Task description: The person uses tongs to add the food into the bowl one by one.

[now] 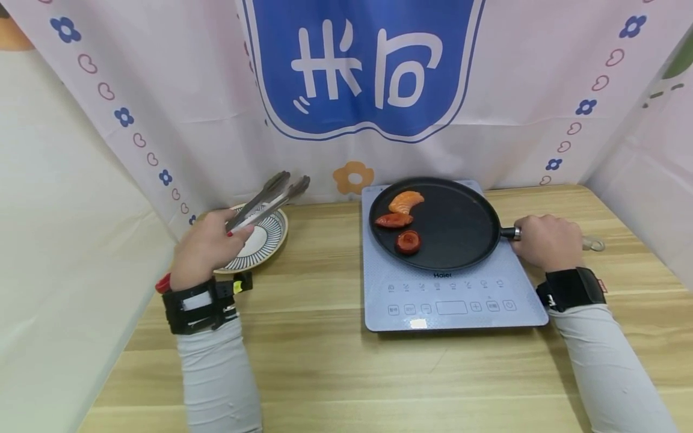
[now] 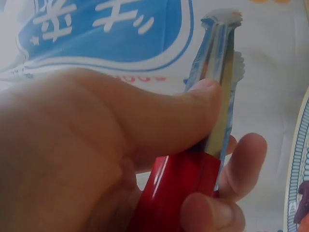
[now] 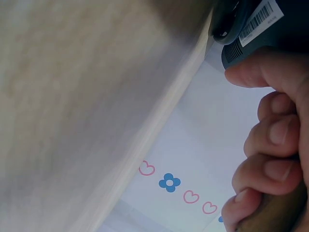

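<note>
My left hand [image 1: 203, 246] grips metal tongs [image 1: 267, 201], whose red handle [image 2: 178, 188] shows in the left wrist view. The tips of the tongs are slightly apart and point up and forward, with nothing between them. Under them, partly hidden by the hand, lies a patterned plate [image 1: 276, 237]. My right hand [image 1: 549, 242] has its fingers curled round the handle [image 1: 594, 244] of a flat black frying pan [image 1: 455, 225]. On the pan's left side are an orange piece with pale stripes [image 1: 406, 201], a reddish elongated piece [image 1: 394, 221] and a round red-brown piece [image 1: 408, 242].
The pan sits on a pale Haier induction cooker [image 1: 455, 319] on the wooden table [image 1: 319, 361]. Behind hangs a printed curtain [image 1: 178, 90] with a blue panel. At the right edge of the left wrist view, dark purple and orange bits [image 2: 304, 193] show on the plate.
</note>
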Demonstrator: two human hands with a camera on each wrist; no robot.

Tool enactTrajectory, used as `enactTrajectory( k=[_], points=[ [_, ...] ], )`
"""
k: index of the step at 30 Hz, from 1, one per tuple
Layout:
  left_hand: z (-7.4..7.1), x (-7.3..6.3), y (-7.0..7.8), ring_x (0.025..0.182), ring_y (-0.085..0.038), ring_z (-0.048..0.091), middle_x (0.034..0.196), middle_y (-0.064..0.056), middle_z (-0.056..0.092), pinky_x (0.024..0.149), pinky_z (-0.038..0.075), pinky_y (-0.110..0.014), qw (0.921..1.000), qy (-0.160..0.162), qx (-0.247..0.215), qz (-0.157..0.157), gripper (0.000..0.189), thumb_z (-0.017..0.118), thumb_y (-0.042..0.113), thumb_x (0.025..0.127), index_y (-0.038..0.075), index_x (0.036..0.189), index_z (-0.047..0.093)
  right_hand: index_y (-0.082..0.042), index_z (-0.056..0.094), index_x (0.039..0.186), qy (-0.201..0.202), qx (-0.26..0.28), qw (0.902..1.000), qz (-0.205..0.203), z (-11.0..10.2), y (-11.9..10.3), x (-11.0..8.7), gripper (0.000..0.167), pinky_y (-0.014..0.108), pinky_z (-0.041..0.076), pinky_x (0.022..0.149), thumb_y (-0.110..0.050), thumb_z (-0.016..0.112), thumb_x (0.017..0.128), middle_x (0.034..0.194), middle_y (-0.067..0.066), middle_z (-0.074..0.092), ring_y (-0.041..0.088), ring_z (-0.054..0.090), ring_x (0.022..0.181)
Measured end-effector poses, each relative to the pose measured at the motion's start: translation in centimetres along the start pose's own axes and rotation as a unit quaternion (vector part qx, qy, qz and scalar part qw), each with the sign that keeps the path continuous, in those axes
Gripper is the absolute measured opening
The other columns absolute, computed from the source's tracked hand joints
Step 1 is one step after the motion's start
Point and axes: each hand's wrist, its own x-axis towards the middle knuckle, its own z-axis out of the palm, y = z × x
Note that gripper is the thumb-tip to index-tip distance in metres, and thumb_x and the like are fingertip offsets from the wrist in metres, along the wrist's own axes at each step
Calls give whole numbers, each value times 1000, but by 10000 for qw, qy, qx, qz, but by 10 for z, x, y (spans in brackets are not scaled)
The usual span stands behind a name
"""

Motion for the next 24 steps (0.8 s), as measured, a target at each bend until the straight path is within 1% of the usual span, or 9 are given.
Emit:
enactTrajectory(
  k=[3,6,9,14,17,20,22,24],
  points=[
    [-3,-2,-6,94,-35,60,113,-22,65,69,44,-38,9999,-89,38,-68,52,57,43,107,1,136,61,-11,66,75,-13,22,10000,-22,-1,0,0,15,46,36,47,-19,74,84,61,9,54,32,51,56],
    [-5,-3,-11,99,-38,60,120,-23,65,73,45,-40,9997,-178,105,-165,57,55,46,107,1,142,58,-10,68,77,-72,19,10000,-25,-2,0,0,14,46,36,47,-19,74,85,62,9,54,32,51,56],
    [-7,-4,-16,100,-39,60,122,-26,65,73,46,-40,9995,-236,139,-152,60,55,45,107,-2,144,56,-9,68,78,-131,3,9999,-7,-2,0,0,13,45,36,48,-19,73,85,62,8,54,31,50,57],
    [-7,-4,-28,97,-38,61,117,-27,65,70,44,-36,9994,-287,183,-103,60,57,43,106,-7,138,58,-9,69,79,-112,15,9999,15,-1,0,-1,12,45,36,48,-19,73,86,61,8,54,31,49,56],
    [-7,-5,-36,96,-37,60,115,-27,65,70,44,-35,9991,-373,136,-164,63,58,43,105,-9,141,55,-9,69,78,-56,21,10000,18,0,0,-2,12,45,36,48,-19,73,85,61,8,54,31,49,56],
    [-8,-5,-44,97,-38,60,115,-26,64,72,45,-37,9986,-486,17,-224,63,59,45,105,-8,140,54,-10,68,77,-45,23,10000,16,0,0,-1,12,46,35,48,-19,73,84,61,8,54,32,50,56],
    [-8,-7,-48,100,-39,59,118,-27,63,75,46,-39,9981,-549,-10,-276,66,58,48,105,-7,141,53,-10,68,77,-38,14,10000,9,1,0,-1,13,46,35,48,-19,73,84,61,9,54,32,50,56],
    [-9,-8,-51,100,-40,59,118,-27,63,75,46,-40,9979,-569,-51,-317,66,59,50,104,-6,138,55,-10,67,77,-50,20,10000,-8,1,2,-1,13,46,36,48,-19,73,84,61,9,54,32,50,56]
  ],
)
